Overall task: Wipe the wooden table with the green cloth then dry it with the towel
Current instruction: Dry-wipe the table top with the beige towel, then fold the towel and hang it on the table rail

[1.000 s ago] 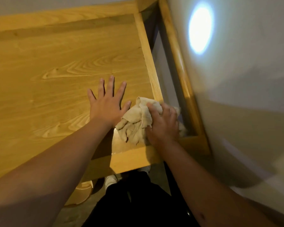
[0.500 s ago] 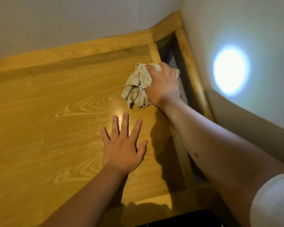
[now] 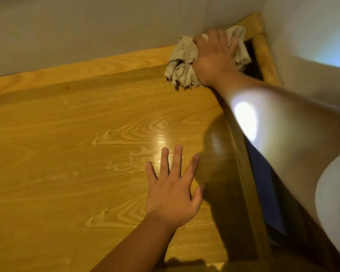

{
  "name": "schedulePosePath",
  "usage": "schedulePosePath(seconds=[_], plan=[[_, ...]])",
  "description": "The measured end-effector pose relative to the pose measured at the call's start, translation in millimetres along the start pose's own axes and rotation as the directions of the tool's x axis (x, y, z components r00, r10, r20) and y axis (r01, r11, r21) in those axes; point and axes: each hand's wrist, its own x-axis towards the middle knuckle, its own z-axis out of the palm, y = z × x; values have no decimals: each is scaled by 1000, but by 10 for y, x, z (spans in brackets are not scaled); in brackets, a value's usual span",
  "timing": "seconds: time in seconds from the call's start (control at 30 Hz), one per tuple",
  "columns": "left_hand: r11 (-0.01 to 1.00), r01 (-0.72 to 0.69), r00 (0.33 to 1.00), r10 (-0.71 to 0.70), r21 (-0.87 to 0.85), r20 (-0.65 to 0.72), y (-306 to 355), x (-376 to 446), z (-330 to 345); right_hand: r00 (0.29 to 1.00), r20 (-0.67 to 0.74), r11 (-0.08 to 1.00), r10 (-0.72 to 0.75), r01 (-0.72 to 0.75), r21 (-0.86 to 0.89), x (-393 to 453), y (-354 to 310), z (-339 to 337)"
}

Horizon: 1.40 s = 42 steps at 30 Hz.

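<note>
The wooden table (image 3: 71,146) fills the left and middle of the head view, its grain glossy under a light spot. My right hand (image 3: 214,57) presses a crumpled beige towel (image 3: 182,63) into the table's far right corner, against the raised wooden rim. The towel bunches out to the left of and beyond my fingers. My left hand (image 3: 173,193) lies flat on the tabletop nearer to me, fingers spread, holding nothing. No green cloth is in view.
A grey wall (image 3: 86,26) runs along the table's far edge and another wall (image 3: 306,46) closes the right side. A wooden rail (image 3: 265,59) and a dark gap (image 3: 253,63) lie between the table's right edge and that wall.
My right hand has pushed the towel from the near right edge along the right side to the far corner. My left hand stayed flat on the tabletop.
</note>
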Motion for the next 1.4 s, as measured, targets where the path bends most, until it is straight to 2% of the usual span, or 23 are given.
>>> schedulePosePath(seconds=[0.2, 0.4, 0.47, 0.5, 0.6, 0.67, 0.7, 0.83, 0.97, 1.03, 1.1, 1.17, 1.27, 1.33, 1.4], plan=[[1000, 8, 1000, -8, -22, 9, -42, 14, 13, 999, 35, 999, -1, 2, -44, 31, -33, 3], [994, -16, 1000, 17, -104, 5, -58, 15, -43, 998, 70, 999, -7, 10, -43, -920, -165, -27], [975, -1, 999, -8, -224, -36, -72, -8, -111, 996, 83, 999, -8, 12, -38, -1382, -235, -42], [940, 17, 996, -47, -341, -80, -84, -46, -161, 997, 82, 999, -5, 8, -33, -1630, -289, -58], [731, 68, 939, -276, -679, -204, -157, -306, -258, 995, 101, 1000, -10, 11, -9, -2400, -520, -144], [620, 140, 910, -387, -772, -146, -203, -603, -249, 989, 150, 1000, 10, -7, -22, -2912, -673, -183], [600, 178, 912, -398, -780, -97, -220, -772, -234, 983, 182, 999, 29, -23, -34, -3149, -747, -205], [691, 223, 951, -310, -688, -4, -269, -1386, -126, 947, 319, 997, 44, -23, -67, -3916, -978, -304], [652, 292, 942, -322, -700, 93, -214, -1719, -113, 907, 421, 997, -6, -27, 74, -4283, -1026, -489], [666, 297, 943, -316, -685, 101, -202, -1785, -145, 922, 387, 991, -17, -35, 127, -4351, -1016, -622], [696, 329, 939, -311, -638, 145, -194, -1799, -176, 958, 286, 987, -18, -29, 161, -4367, -958, -739], [762, 376, 926, -325, -528, 192, -157, -1814, -222, 963, 268, 944, -10, -80, 321, -4330, -887, -857], [885, 322, 944, -328, -337, 41, -113, -1753, -343, 939, 342, 771, 24, -235, 592, -4210, -794, -1081], [939, 211, 967, -241, -273, -83, -104, -1644, -466, 916, 401, 725, -8, -271, 633, -4110, -701, -1260], [957, 82, 981, -127, -280, -149, -111, -1519, -605, 885, 456, 715, -94, -259, 650, -4035, -613, -1461]])
